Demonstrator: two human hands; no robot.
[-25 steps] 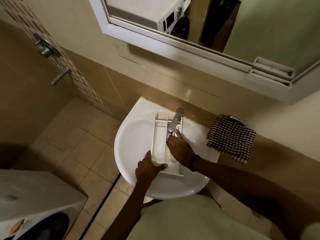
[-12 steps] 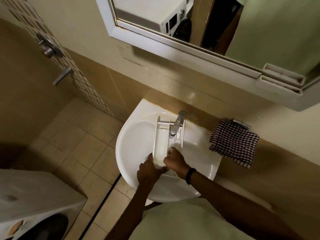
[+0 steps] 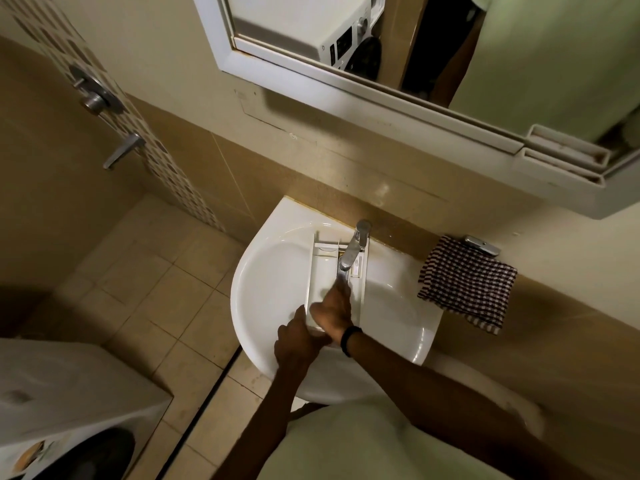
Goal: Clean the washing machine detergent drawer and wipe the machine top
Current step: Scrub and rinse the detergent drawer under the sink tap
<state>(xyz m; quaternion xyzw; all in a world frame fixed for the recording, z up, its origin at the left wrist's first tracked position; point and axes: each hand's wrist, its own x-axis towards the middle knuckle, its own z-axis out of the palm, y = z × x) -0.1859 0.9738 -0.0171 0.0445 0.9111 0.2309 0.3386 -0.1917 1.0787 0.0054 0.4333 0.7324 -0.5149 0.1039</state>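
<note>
- Head view: the detergent drawer [image 3: 323, 271] lies in the sink [image 3: 252, 296] under the tap [image 3: 351, 252]; the left hand [image 3: 298, 339] grips its near end.
- The right hand [image 3: 330, 310] reaches inside it, blurred; I cannot tell its finger pose.
- Probably best: brace firmly and rub every compartment corner.

White sink [image 3: 273, 285] holds detergent drawer [image 3: 323, 276]; checked cloth [image 3: 467, 282] on ledge [image 3: 571, 303].

Beige tiled walls [image 3: 311, 161] meet a pale tiled floor [image 3: 156, 289]. A white-framed mirror [image 3: 346, 86] hangs above a white sink [image 3: 270, 289]. A mosaic strip [image 3: 162, 161] carries a metal lever [image 3: 123, 152]. A checked cloth [image 3: 467, 282] lies on the ledge [image 3: 554, 306]. The light is dim and warm.
</note>
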